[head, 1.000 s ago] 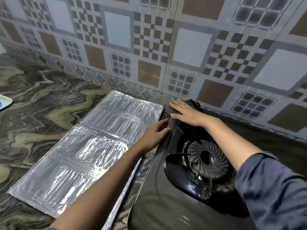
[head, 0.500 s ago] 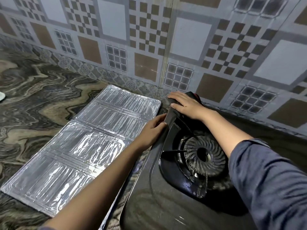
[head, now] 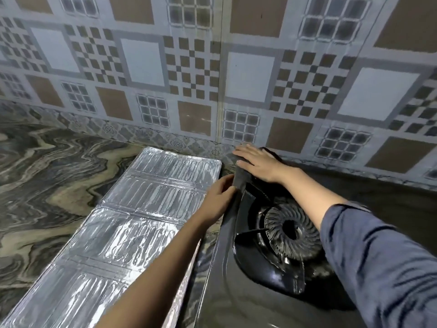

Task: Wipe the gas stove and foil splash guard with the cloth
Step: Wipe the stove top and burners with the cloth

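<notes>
Head view is showing the gas stove [head: 236, 299] sitting at the right side of the marbled counter [head: 47, 181], its far left corner close against the tiled wall [head: 212, 79]. The right hand [head: 257, 162] is lying flat, fingers spread wide, on that far left corner of the stove, pressing down on what looks like a dark cloth [head: 272, 152]; only a small edge of it is peeking out behind the hand, so how much fabric is under the palm cannot be told. The left hand [head: 217, 197] is gripping the stove's left edge, fingers curled narrowly around the rim, apparently steadying it. The burner [head: 288, 230] is sitting just behind both hands, uncovered.

Compared with a second ago, the hands are keeping nearly the same places on the stove, the right one staying at the back corner while the view is drifting a little. That suggests the wiping is lingering on this corner rather than sweeping on.

The foil splash guard [head: 132, 221] is lying flat on the counter just left of the stove, its near right edge tucked under the left forearm. No hand is touching it, so that part of the job looks not yet begun.
</notes>
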